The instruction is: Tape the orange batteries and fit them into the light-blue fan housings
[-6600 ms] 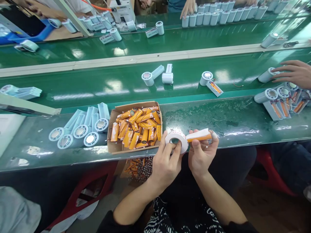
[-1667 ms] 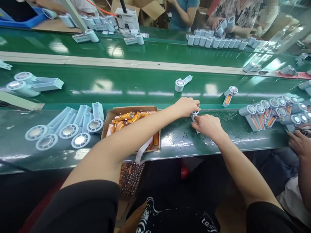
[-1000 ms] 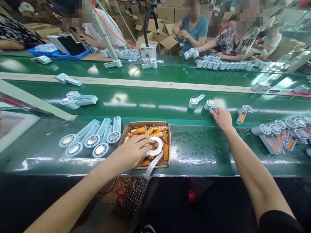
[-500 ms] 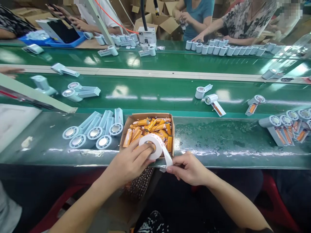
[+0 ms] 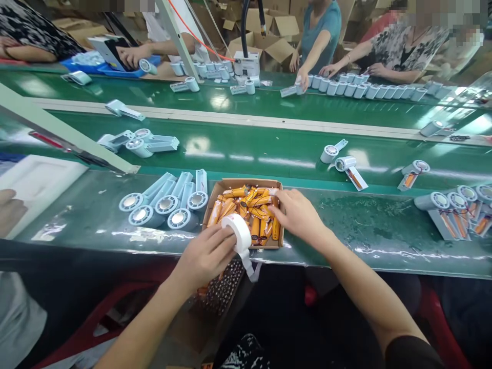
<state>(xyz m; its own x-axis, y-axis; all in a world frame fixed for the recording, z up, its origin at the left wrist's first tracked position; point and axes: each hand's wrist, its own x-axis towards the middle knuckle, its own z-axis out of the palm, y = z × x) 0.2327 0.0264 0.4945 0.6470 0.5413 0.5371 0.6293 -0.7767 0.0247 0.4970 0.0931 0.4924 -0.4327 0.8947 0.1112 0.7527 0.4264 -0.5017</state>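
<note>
My left hand [image 5: 205,253] is closed round a white tape roll [image 5: 240,233] at the near edge of the green bench, and a loose strip of tape hangs down from the roll. My right hand [image 5: 298,215] reaches into the cardboard box [image 5: 246,246] of orange batteries [image 5: 253,207], fingers curled over the batteries at the box's right side. Whether it grips one is hidden. Left of the box lie several pale blue fan housings [image 5: 165,200].
The green conveyor belt [image 5: 246,148] carries more fan parts [image 5: 342,159]. Assembled pieces with orange batteries [image 5: 457,210] lie at the right. A white tray [image 5: 34,179] sits at the left. Other people work across the far bench [image 5: 346,89]. A second box of batteries [image 5: 221,287] sits below the bench.
My right hand let go of the tape end and moved up into the battery box. The left hand with the roll shifted slightly toward me.
</note>
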